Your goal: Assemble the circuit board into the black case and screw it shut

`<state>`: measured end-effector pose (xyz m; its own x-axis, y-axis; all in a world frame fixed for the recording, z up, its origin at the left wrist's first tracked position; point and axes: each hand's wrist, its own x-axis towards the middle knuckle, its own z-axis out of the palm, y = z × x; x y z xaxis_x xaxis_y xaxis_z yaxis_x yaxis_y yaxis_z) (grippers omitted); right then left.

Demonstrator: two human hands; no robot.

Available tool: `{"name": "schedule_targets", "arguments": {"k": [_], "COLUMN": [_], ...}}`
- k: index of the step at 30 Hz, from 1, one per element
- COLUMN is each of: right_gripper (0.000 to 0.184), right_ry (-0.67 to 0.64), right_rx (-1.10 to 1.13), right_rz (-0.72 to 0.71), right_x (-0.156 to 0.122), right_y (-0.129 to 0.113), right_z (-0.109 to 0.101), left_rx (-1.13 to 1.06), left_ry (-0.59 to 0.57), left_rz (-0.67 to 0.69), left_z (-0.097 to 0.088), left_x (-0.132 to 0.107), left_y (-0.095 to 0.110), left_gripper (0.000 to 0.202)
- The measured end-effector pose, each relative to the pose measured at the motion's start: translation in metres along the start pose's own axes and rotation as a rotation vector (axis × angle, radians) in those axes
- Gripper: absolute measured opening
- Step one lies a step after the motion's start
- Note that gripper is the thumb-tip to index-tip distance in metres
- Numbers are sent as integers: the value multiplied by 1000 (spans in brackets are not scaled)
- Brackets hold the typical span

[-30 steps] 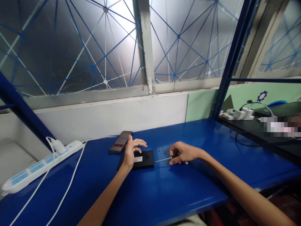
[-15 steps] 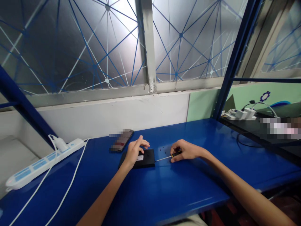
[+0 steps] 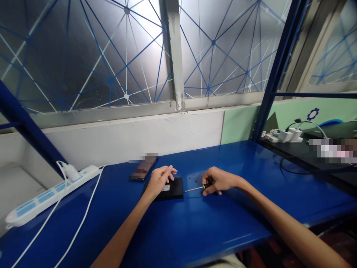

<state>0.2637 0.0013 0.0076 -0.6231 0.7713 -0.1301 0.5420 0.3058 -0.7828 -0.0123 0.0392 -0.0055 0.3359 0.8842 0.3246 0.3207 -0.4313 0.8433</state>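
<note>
A flat black box (image 3: 176, 189) with a white label lies on the blue table. My left hand (image 3: 161, 180) rests over its left part, fingers stretched and loosely apart, hiding some of the top. My right hand (image 3: 216, 181) grips the dark handle of a screwdriver (image 3: 195, 189), which has a yellow ring and a thin metal shaft. The shaft points left, its tip at the right side of the box; whether it touches cannot be made out. Several small dark specks (image 3: 192, 178), perhaps screws or holes, show on the table between the box and my right hand.
A phone (image 3: 145, 167) lies behind my left hand. On the left a white power strip (image 3: 39, 203) carries a plug and white cables (image 3: 89, 208). Blue posts (image 3: 276, 74) frame the table (image 3: 223, 230). Another power strip (image 3: 284, 136) stands on the dark desk at right.
My left hand has lowered and flattened a little over the box. The fingers of my right hand have shifted on the screwdriver handle, with the lower ones now showing. The screwdriver stays at the box's side.
</note>
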Motion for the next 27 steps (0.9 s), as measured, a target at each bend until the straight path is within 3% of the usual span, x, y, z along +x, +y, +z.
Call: {"name": "schedule_targets", "arguments": {"k": [6, 10, 13, 21, 27], "right_gripper": [37, 35, 34, 27, 32], "right_ry": [103, 98, 97, 47, 74], "right_rx": [-90, -84, -86, -50, -106], "right_rz": [-119, -120, -128, -131, -127], "right_x": [0, -1, -1, -3, 0], "right_y": [-2, -1, 0, -3, 3], "right_z": [-1, -1, 0, -3, -5], "left_rx": [-111, 160, 263, 286, 371], "left_ry": [43, 251, 332, 399, 326], "left_rz": [0, 111, 167, 226, 214], "left_z": [1, 1, -1, -5, -8], "left_x": [-1, -2, -3, -7, -4], "left_y": [-3, -4, -4, 2, -3], "left_gripper": [29, 22, 19, 15, 21]}}
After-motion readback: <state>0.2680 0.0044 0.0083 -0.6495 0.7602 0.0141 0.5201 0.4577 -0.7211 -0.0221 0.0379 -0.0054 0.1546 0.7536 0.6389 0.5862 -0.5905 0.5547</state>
